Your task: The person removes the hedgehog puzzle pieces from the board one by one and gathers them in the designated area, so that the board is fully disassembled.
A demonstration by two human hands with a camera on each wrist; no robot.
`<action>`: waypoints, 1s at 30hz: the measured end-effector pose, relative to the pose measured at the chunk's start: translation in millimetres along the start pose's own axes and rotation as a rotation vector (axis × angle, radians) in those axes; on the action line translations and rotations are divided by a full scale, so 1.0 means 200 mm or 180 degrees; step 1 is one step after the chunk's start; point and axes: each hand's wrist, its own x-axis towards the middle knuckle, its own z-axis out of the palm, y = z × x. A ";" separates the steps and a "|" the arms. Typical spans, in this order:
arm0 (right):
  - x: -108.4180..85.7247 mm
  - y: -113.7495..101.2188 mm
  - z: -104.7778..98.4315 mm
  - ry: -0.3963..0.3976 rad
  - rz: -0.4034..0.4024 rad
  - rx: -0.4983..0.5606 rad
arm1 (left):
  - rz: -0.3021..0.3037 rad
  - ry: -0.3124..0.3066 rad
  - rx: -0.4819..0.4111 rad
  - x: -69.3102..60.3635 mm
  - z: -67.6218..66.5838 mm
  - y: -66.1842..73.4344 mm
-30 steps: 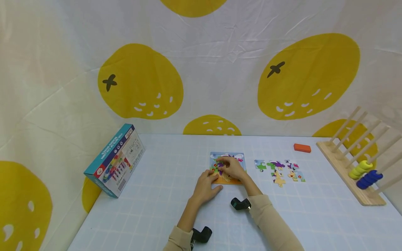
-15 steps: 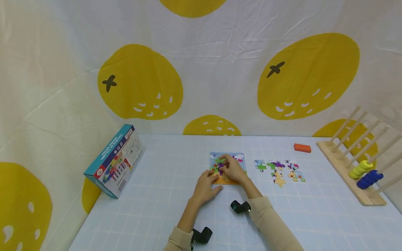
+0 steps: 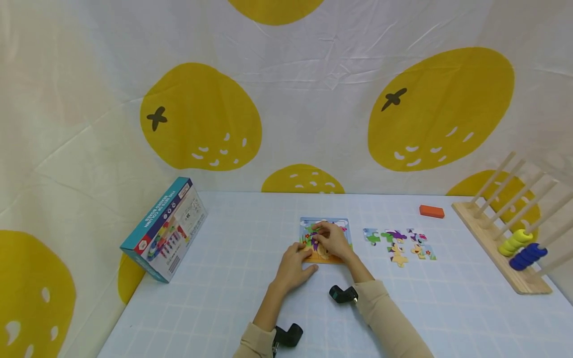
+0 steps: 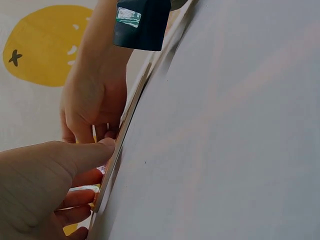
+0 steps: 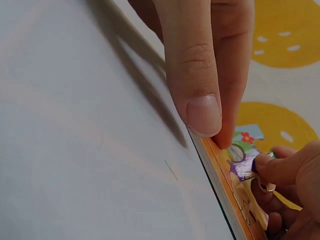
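Observation:
In the head view a picture puzzle board (image 3: 305, 224) lies flat on the table. My left hand (image 3: 291, 268) rests at its lower left, with relaxed fingers on the board and the thumb out near the front edge. Over the middle of the board my right hand (image 3: 333, 241) pinches a small puzzle piece; the right wrist view shows this purple piece (image 5: 245, 167) tilted between thumb and fingers of my right hand (image 5: 295, 185). Loose puzzle pieces (image 3: 397, 254) lie right of the board. The hands hide part of the picture.
A blue and white box (image 3: 165, 231) stands at the left. An orange block (image 3: 431, 212) lies at the back right. Beside it is a wooden peg rack (image 3: 497, 243) with yellow rings (image 3: 515, 242) and blue rings (image 3: 528, 257). A patterned cloth (image 3: 313, 114) hangs behind the table.
My right hand has shifted slightly over the board, its fingers changing their bend a little. My left hand, the board and the loose pieces have stayed in place.

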 end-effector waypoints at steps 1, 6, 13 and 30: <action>0.00 0.00 0.00 -0.0004 -0.0011 0.0019 | -0.0001 0.0001 0.0000 0.00 0.00 0.00; 0.00 0.00 -0.02 -0.0079 -0.0118 0.0066 | 0.0015 0.0019 0.0003 0.00 0.00 0.00; 0.00 0.00 -0.02 -0.0005 -0.0120 -0.0070 | 0.0005 -0.0001 -0.0004 0.00 0.00 0.00; 0.02 -0.04 -0.06 -0.0810 0.0063 -0.0704 | 0.0005 0.0032 -0.0019 0.00 0.01 0.00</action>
